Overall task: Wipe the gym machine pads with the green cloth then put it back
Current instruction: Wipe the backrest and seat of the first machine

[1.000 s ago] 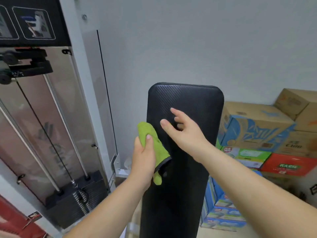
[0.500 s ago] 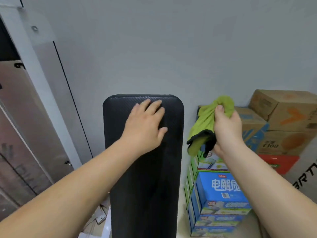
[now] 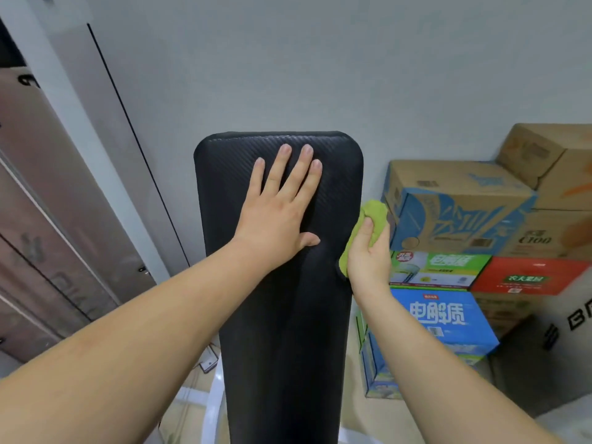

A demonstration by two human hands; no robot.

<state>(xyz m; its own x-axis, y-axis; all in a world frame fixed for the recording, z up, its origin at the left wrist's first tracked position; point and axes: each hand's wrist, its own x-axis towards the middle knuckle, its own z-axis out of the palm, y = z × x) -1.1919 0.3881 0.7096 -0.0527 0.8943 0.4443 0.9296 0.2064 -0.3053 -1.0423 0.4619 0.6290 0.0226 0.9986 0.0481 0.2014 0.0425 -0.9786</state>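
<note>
While the left hand [image 3: 278, 219] lies flat on the black pad [image 3: 282, 299], the right hand [image 3: 368, 251] clutches the green cloth [image 3: 373, 216] against the pad's right edge: wiping unfinished, return pending.

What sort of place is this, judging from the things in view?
Probably a gym corner also used for storage: a long black machine pad in front, a machine frame on the left, and stacked cardboard boxes on the right. The right hand holds a green cloth.
</note>
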